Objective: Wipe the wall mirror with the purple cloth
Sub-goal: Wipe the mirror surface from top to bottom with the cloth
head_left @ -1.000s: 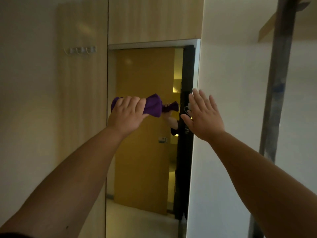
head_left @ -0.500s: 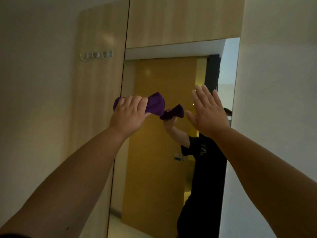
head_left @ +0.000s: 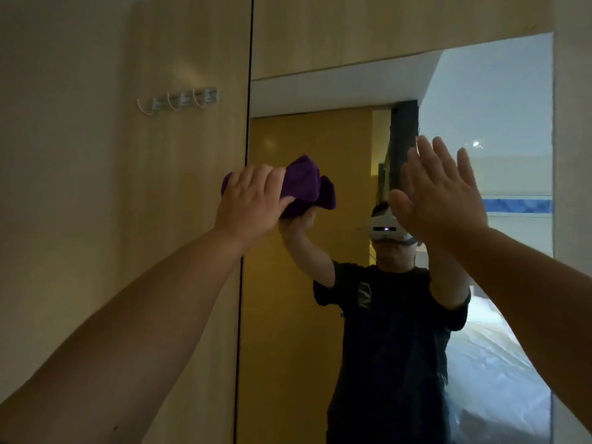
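The tall wall mirror [head_left: 499,129] fills the right half of the view, set into pale wooden panelling. My left hand [head_left: 250,200] is raised at the mirror's left edge and grips the bunched purple cloth [head_left: 302,182], which presses against the glass. My right hand [head_left: 439,193] is held up flat in front of the mirror with fingers spread and nothing in it; I cannot tell whether it touches the glass. The mirror shows a person in a dark shirt with a headset, and the cloth's reflection.
A wooden wall panel [head_left: 179,251] stands left of the mirror, with a row of metal coat hooks [head_left: 179,99] above hand height. Another wooden panel [head_left: 384,24] runs across the top. A narrow strip of wall [head_left: 573,155] borders the mirror on the right.
The view has swung right, so much more of the mirror and the reflected person show. Both hands stay raised, the left still gripping the cloth near the mirror's left edge.
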`<state>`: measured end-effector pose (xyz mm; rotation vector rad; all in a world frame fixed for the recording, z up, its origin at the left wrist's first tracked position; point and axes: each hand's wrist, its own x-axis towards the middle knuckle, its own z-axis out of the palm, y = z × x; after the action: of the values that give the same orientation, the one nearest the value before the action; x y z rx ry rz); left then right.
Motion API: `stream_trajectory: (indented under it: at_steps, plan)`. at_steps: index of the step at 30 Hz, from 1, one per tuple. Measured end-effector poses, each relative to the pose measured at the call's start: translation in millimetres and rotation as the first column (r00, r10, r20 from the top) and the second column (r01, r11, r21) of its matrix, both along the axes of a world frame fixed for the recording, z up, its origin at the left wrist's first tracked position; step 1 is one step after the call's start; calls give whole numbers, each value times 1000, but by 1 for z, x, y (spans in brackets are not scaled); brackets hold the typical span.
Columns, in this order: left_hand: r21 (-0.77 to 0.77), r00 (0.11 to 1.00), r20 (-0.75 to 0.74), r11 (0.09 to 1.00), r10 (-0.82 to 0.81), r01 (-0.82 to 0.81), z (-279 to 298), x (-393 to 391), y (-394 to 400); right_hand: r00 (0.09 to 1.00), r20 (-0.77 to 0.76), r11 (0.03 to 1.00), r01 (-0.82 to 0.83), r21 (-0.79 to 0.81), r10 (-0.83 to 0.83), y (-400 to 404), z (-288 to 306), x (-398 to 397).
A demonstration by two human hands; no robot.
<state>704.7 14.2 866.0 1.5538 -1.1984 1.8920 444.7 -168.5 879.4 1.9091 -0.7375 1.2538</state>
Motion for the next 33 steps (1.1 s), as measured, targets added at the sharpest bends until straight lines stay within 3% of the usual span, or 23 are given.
stream_trajectory:
  at_steps: [13, 20, 23, 27, 33]
  plan:
    - [-101, 999, -16, 994, -33, 31, 99, 49, -39, 999, -8, 995, 40, -95, -41, -12, 25, 62]
    - [-169, 986, -138, 983, -98, 74, 150, 53, -55, 999, 7, 990, 44, -131, -43, -18, 24, 64]
    - [-126, 981, -180, 991, -76, 54, 181, 46, -56, 999, 8, 989, 42, -143, -42, -19, 25, 63]
    - [59, 961, -248, 988, -121, 140, 202, 53, -60, 999, 14, 986, 35, -162, -33, -20, 25, 63]
    - [163, 966, -223, 972, -133, 171, 139, 61, -61, 1000, -2, 987, 1, -160, -1, -20, 24, 61]
